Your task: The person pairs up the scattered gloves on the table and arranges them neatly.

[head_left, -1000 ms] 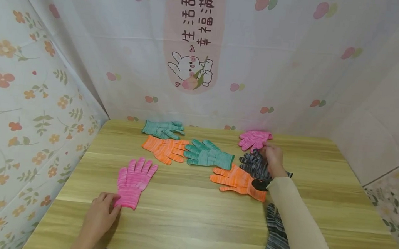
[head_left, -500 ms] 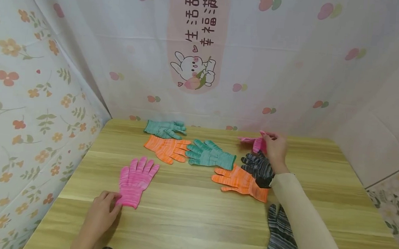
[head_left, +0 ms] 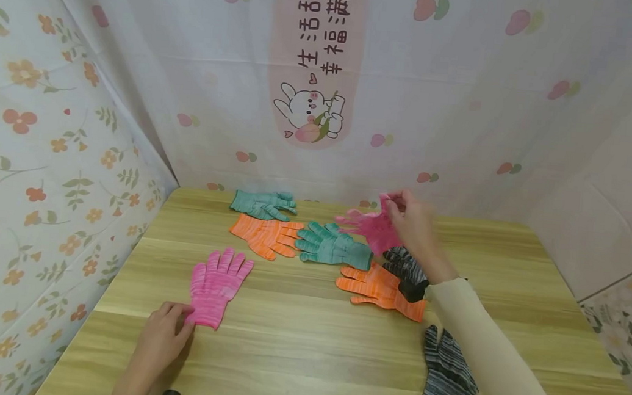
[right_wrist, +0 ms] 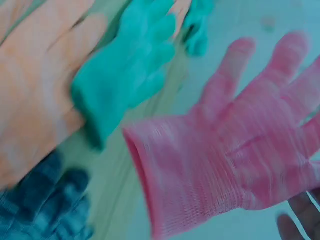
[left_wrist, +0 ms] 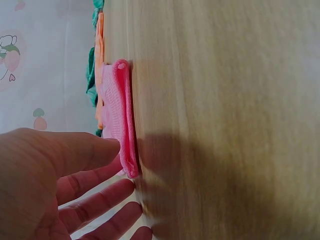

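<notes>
My right hand [head_left: 415,226] pinches a second pink knitted glove [head_left: 377,229] and holds it up over the back right of the table. In the right wrist view this pink glove [right_wrist: 225,155] hangs with its cuff toward the left; some fingertips show at the lower right. At the left, another pink glove [head_left: 216,288] lies flat, fingers pointing away. My left hand [head_left: 160,336] has thumb and index finger at its cuff corner. The left wrist view shows that cuff [left_wrist: 125,120] between thumb and index, the other fingers loosely bent beside it.
A teal glove [head_left: 263,204], an orange glove [head_left: 267,237] and a green glove [head_left: 334,246] lie at the back. Another orange glove [head_left: 381,291] is partly under a black-grey glove [head_left: 402,263]; a second black-grey glove [head_left: 449,375] lies front right. Patterned cloth [head_left: 219,93] hangs behind.
My right hand has lifted the second pink glove off the table at the back right and moved it leftward. The left hand stays at the other pink glove's cuff.
</notes>
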The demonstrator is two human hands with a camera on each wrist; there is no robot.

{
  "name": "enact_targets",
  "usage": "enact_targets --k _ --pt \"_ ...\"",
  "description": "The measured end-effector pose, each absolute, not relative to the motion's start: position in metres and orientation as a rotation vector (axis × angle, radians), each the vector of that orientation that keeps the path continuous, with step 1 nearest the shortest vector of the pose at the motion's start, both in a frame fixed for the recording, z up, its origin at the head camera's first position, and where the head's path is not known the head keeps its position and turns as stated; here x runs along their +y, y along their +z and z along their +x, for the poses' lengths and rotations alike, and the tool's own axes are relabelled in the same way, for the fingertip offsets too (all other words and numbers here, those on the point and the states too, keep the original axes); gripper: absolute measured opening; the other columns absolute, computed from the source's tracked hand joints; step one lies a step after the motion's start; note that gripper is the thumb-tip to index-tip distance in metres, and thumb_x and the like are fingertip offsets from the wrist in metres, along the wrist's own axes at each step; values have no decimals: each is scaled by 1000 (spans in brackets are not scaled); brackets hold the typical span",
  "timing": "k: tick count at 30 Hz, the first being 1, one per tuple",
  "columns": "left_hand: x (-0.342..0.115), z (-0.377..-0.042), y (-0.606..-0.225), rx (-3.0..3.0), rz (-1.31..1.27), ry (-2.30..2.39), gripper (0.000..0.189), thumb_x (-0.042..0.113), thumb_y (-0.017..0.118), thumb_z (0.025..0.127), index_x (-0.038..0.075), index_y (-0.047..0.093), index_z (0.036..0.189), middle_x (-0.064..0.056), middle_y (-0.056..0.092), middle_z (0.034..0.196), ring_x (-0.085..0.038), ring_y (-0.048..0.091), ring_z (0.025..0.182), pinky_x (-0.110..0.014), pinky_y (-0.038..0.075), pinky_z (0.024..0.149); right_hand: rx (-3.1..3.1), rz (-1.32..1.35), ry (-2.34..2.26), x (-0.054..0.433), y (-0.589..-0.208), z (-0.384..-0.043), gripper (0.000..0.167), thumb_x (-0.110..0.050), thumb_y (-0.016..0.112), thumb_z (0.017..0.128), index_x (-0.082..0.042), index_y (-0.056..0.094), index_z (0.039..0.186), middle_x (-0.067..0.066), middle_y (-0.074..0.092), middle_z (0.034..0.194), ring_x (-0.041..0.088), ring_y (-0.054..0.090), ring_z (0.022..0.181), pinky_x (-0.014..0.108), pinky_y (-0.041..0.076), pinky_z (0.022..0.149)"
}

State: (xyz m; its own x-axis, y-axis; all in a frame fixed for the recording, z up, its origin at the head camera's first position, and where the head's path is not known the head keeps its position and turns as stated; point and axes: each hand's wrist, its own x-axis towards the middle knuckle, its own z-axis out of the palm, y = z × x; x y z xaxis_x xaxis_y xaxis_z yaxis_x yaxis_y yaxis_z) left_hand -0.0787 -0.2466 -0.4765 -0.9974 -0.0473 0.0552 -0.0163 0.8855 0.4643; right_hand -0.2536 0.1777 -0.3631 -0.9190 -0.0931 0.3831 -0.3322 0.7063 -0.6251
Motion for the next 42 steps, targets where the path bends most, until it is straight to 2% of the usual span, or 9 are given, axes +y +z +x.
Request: enact_targets --k 4,11,23,32,37,42 --pt "-246 -79 -475 -2993 64 -747 24 12 60 87 -2 62 107 -20 58 108 -42 52 102 -54 43 85 -2605 469 1067 153 -357 -240 18 -14 53 94 -2 57 107 14 68 95 23 64 79 28 50 65" --pt "-245 -81 -475 -3005 81 -749 25 12 60 87 -1 62 108 -20 58 108 -40 52 102 -53 43 86 -2696 576 1004 119 -359 -216 13 -16 61 90 -7 63 99 6 69 81 17 64 71 23 48 54" --pt "-245 -80 -479 -2966 66 -727 25 10 62 85 -2 63 106 -20 59 106 -40 54 98 -53 44 85 -2806 837 1079 63 -381 -193 9 -19 60 91 -11 63 94 -2 65 74 5 56 64 18 42 54" --pt "-240 -80 -479 -2982 111 -662 26 10 62 84 -4 61 106 -21 59 106 -39 55 95 -53 46 83 -2771 1058 1140 2 -380 -185 11 -16 58 92 -7 63 95 0 66 78 8 59 69 17 45 61" --pt "-238 -78 -479 -2956 97 -637 24 9 63 83 -4 62 103 -21 59 105 -40 56 93 -53 47 81 -2720 952 1538 -32 -382 -184 13 -18 55 94 -7 60 99 5 69 83 10 62 69 20 50 61" --pt "-237 -77 -479 -2927 95 -656 23 8 62 83 -4 63 102 -21 59 104 -40 56 93 -52 47 82 -2539 543 2210 -54 -402 -194 20 -13 54 94 -1 57 109 17 67 83 28 66 69 32 57 63"
